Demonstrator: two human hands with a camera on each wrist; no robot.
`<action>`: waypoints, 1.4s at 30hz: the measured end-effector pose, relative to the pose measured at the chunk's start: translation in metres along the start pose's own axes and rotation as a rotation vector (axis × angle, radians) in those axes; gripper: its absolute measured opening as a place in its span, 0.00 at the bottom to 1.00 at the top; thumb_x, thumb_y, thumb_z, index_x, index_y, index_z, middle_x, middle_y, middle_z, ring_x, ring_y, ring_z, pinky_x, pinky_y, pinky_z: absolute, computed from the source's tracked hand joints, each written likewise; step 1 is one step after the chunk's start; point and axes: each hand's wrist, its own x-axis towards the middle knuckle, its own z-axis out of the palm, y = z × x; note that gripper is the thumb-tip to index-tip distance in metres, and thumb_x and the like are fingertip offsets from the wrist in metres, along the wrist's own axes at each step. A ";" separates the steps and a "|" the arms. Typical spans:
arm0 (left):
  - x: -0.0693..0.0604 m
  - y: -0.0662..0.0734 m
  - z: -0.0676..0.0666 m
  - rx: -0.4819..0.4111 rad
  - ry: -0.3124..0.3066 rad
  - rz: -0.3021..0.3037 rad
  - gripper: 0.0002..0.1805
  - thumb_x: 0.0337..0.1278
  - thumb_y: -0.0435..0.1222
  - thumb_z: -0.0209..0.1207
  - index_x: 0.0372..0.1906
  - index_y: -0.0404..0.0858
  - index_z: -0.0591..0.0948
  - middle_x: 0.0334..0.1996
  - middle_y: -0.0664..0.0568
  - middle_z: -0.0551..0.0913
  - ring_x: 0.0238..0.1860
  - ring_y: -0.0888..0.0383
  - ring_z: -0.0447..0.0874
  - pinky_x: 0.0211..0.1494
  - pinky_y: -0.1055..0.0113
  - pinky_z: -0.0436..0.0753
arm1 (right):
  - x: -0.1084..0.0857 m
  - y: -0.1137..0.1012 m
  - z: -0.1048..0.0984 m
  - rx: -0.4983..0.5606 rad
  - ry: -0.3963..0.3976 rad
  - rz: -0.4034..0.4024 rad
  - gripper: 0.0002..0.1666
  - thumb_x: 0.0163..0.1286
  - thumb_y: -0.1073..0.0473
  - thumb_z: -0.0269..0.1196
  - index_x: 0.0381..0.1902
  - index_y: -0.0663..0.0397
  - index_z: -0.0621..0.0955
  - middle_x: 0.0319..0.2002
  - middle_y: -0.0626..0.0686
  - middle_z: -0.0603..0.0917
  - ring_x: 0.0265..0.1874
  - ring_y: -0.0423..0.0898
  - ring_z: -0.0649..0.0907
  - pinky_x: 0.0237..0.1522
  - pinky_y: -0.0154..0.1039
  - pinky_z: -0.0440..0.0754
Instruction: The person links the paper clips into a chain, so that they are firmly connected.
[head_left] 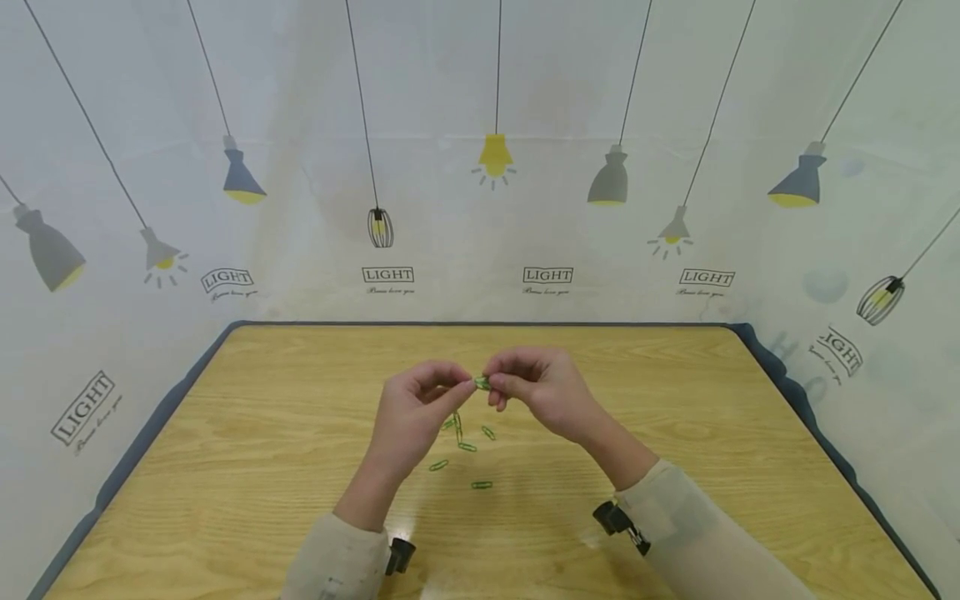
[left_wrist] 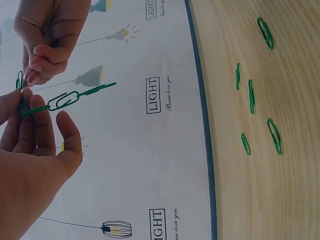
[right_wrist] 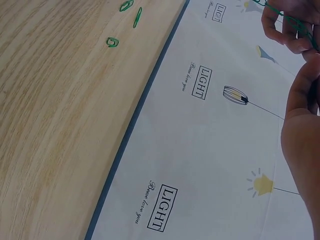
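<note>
Above the middle of the table my two hands meet at the fingertips. My left hand pinches the end of a chain of linked green paper clips, which hangs below its fingers. In the left wrist view, a single green paper clip sits between the fingertips of my right hand, touching or almost touching the chain's end. Whether the two are linked is hidden by the fingers. The right wrist view shows part of the chain by the left fingers; the right fingertips are mostly cut off there.
Several loose green paper clips lie on the wooden table beneath the hands, one nearest to me and another to the left. A white curtain printed with lamps stands around the table's dark-edged sides.
</note>
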 end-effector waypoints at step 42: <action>-0.001 0.004 0.000 0.014 -0.030 0.032 0.04 0.68 0.30 0.69 0.43 0.34 0.89 0.44 0.42 0.90 0.47 0.59 0.88 0.59 0.64 0.88 | -0.001 -0.001 -0.001 0.082 -0.042 0.022 0.07 0.77 0.69 0.63 0.46 0.68 0.87 0.32 0.53 0.88 0.30 0.41 0.87 0.37 0.40 0.90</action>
